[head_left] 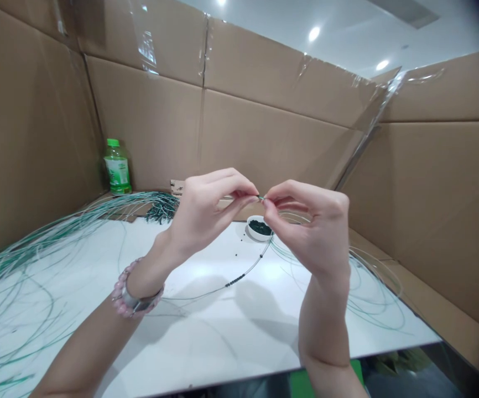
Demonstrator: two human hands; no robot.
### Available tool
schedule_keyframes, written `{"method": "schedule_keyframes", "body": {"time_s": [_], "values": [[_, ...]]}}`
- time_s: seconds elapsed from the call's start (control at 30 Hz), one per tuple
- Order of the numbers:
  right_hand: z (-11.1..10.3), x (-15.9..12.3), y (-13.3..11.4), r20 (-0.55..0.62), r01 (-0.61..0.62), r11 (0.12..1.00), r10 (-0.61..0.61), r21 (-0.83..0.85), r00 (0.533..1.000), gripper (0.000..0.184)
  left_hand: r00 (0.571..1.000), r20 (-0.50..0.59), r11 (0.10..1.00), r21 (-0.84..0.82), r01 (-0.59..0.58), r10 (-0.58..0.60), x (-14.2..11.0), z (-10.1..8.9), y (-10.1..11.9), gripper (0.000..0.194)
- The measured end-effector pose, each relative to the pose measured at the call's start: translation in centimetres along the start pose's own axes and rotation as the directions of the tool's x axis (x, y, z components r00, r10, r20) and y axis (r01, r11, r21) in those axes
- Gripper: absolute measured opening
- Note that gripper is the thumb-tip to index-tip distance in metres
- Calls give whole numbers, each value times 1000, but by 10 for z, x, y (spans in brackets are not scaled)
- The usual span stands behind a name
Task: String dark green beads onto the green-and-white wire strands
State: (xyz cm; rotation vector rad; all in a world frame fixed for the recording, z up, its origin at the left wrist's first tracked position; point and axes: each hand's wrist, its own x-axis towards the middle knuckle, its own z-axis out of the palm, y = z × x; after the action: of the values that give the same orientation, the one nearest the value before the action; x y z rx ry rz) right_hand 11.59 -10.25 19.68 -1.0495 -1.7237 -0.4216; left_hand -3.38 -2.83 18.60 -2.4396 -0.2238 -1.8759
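Two hands: left hand (200, 215) and right hand (310, 229) narrow, pinching, fingertips almost touching.
Wire: green wire (250, 270) with its end held between both pinches, black beads (234, 281) strung on it below the hands.
Bowl: white bowl (253, 233) of loose beads (260, 227) just behind the right hand.
Bottle: plastic bottle (117, 167) far left against a cardboard wall (148, 121).
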Motion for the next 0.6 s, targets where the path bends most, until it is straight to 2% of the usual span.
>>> {"method": "schedule_keyframes", "body": {"time_s": [0.23, 0.6], "values": [[1, 0, 0, -2, -3, 999, 3, 49, 1000, 14, 1000, -9, 1000, 7, -11, 11, 0, 1, -1, 8], [-2, -1, -1, 20, 1, 999, 0, -36, 1000, 14, 998, -7, 996, 59, -70, 70, -2, 4, -2, 8]]}}
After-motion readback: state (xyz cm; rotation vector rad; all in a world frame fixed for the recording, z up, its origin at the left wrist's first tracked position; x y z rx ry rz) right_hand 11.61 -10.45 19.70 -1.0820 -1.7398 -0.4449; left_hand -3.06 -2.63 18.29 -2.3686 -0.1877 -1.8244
